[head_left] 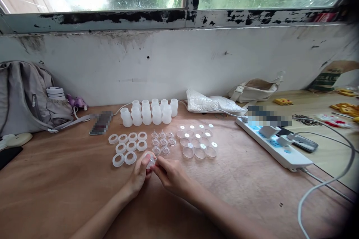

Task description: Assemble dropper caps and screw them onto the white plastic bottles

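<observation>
- Clear cap (150, 161) sits pinched between fingers of left hand (139, 175) and right hand (171, 174), low over the counter (56, 186).
- White rings (127, 145), small valves (162, 142) and domes (198, 142) lie just behind.
- Bare wood stretches left; power strip (276, 143) crowds the right.

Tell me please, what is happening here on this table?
A person sits at a wooden table and holds a small clear plastic piece between both hands, the left hand and the right hand meeting over it. Beyond the hands lie sorted groups: white rings, small clear cones, clear caps and small white bottles. A power strip lies to the right.
</observation>
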